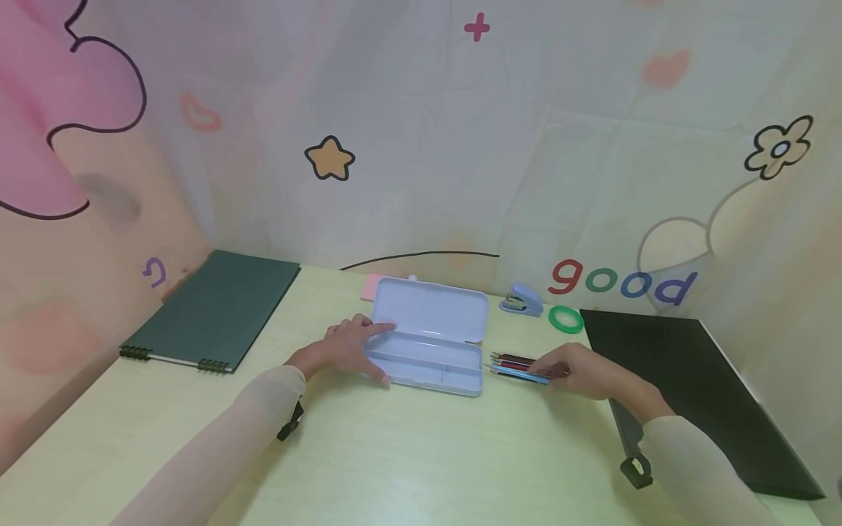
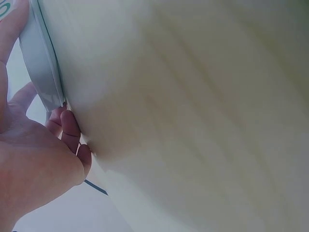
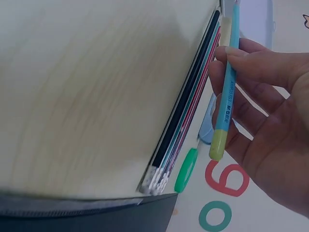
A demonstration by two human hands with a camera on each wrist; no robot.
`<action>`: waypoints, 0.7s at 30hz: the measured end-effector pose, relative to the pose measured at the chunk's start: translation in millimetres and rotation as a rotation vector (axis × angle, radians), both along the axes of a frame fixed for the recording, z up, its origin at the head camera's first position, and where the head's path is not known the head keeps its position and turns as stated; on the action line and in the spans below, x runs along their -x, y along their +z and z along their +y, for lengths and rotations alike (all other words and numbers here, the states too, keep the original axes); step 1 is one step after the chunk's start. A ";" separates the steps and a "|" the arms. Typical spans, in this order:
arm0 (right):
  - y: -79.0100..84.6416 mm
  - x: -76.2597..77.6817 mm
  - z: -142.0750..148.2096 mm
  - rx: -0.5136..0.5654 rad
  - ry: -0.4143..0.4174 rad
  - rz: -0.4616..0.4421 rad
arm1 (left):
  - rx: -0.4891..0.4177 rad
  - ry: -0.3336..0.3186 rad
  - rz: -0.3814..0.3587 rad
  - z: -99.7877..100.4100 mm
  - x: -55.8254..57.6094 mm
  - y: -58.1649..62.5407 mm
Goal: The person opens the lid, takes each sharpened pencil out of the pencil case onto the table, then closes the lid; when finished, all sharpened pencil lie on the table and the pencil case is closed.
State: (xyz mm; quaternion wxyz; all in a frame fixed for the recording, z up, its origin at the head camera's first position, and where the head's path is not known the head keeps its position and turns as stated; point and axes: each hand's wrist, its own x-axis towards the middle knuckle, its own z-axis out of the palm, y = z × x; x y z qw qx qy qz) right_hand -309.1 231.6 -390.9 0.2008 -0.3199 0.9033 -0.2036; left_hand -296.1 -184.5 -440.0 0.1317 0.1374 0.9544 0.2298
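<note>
A pale blue pencil case (image 1: 430, 310) lies open on the table, its lid leaning back and its divided tray (image 1: 406, 365) bare inside. My left hand (image 1: 347, 347) grips the case's left end, thumb along the front edge and index finger over the hinge side. In the left wrist view the other fingers (image 2: 71, 130) curl at the tabletop. To the right of the case, my right hand (image 1: 582, 371) pinches a light blue pen (image 3: 226, 106) with a yellow-green end between thumb and fingers. Several slim pencils (image 3: 186, 111) with white ends lie side by side under it.
Behind the pencils are a blue stapler (image 1: 522, 299) and a green tape ring (image 1: 566, 319). A large black flat folder (image 1: 684, 394) lies at the right, a dark green ring-bound book (image 1: 217, 307) at the left. A pink pad (image 1: 370, 287) shows behind the case.
</note>
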 end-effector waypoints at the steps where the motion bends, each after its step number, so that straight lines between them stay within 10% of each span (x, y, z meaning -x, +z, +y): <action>1: -0.3 -1.2 2.4 0.002 -0.003 -0.002 | -0.001 0.000 0.000 0.1 -0.2 0.4; 21: -18.6 -13.0 13.0 -0.038 -0.038 0.236 | -0.017 -0.004 -0.007 -1.9 0.3 0.0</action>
